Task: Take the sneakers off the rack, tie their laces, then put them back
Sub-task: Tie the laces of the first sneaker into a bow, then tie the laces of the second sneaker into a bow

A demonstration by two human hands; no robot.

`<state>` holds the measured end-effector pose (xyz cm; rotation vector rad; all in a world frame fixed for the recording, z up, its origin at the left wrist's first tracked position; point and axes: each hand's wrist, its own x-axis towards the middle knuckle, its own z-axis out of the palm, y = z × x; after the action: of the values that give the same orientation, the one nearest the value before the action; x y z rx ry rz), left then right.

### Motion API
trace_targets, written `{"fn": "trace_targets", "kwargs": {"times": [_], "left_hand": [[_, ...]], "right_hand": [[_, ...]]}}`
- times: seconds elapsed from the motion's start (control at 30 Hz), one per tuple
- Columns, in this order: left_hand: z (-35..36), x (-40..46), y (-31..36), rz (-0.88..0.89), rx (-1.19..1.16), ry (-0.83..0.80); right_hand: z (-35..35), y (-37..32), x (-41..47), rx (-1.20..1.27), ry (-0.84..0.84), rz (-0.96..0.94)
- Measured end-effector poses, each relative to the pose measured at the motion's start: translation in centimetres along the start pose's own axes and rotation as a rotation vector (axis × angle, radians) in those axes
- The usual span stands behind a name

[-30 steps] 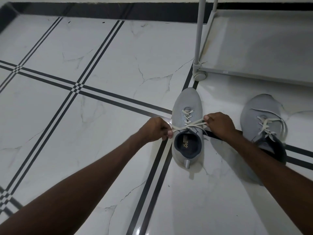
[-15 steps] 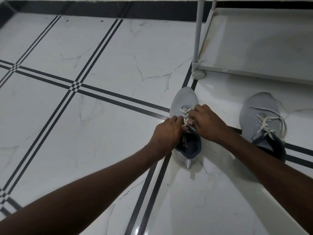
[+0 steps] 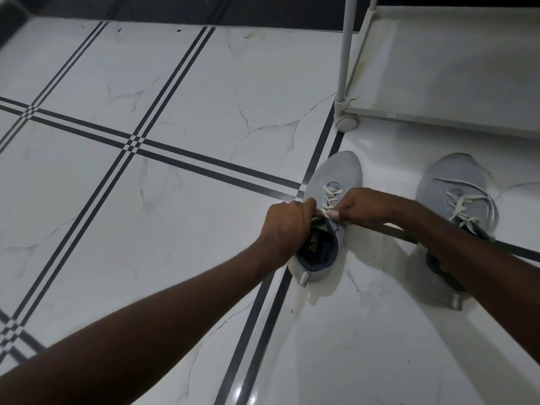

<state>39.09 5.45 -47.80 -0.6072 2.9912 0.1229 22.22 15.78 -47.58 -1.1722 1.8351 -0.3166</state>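
Note:
Two grey sneakers with white laces stand on the tiled floor, toes pointing away from me. Over the tongue of the left sneaker (image 3: 336, 173), my left hand (image 3: 287, 223) and my right hand (image 3: 365, 207) are close together, each pinching the white laces (image 3: 330, 197). Its dark blue opening shows below my left hand. The right sneaker (image 3: 455, 182) stands apart to the right, its laces lying loose over the upper, its heel half hidden by my right forearm.
The white shoe rack (image 3: 444, 71) stands at the upper right, its lowest shelf bare, its corner post and foot (image 3: 346, 121) just beyond the left sneaker's toe. The white marble floor (image 3: 175, 200) with black stripes spreads to the left.
A second ago my hands were pulled apart with the laces stretched sideways. They have come together over the tongue and stay there, working the laces.

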Motion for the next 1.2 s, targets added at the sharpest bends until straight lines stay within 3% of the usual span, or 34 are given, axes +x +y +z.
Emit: {"fn": "trace_targets", "kwargs": {"times": [0.1,0.3,0.43,0.57,0.7,0.87,1.03,1.2], "left_hand": [[-0.4,0.0,-0.5,-0.01,-0.056,-0.065],[0.3,-0.3,-1.0,-0.134,-0.318,-0.15],[0.8,-0.6,-1.3,-0.119,-0.243,-0.171],[-0.9,0.9,-1.4,-0.002,-0.039,0.053],[-3.3,4.5,3.5,0.144,-0.19,0.154],[-3.8,8.4,12.8,0.435,-0.4,0.015],[-2.0,9.4,18.1,0.548,-0.417,-0.235],[-0.9,9.7,15.4,0.654,-0.1,-0.104]], "right_hand": [[0.6,0.6,-0.1,0.113,0.036,0.022],[1.9,-0.6,-0.8,-0.175,0.208,0.043],[2.1,-0.7,-1.3,-0.264,0.215,0.046],[-0.4,0.5,-3.1,-0.369,0.184,0.016],[-4.9,3.1,-6.6,-0.356,0.282,0.084],[-7.1,8.2,-13.4,-0.248,0.434,0.2],[-1.0,13.5,-18.2,0.046,0.497,0.282],[1.6,14.2,-19.0,0.101,0.633,0.281]]}}
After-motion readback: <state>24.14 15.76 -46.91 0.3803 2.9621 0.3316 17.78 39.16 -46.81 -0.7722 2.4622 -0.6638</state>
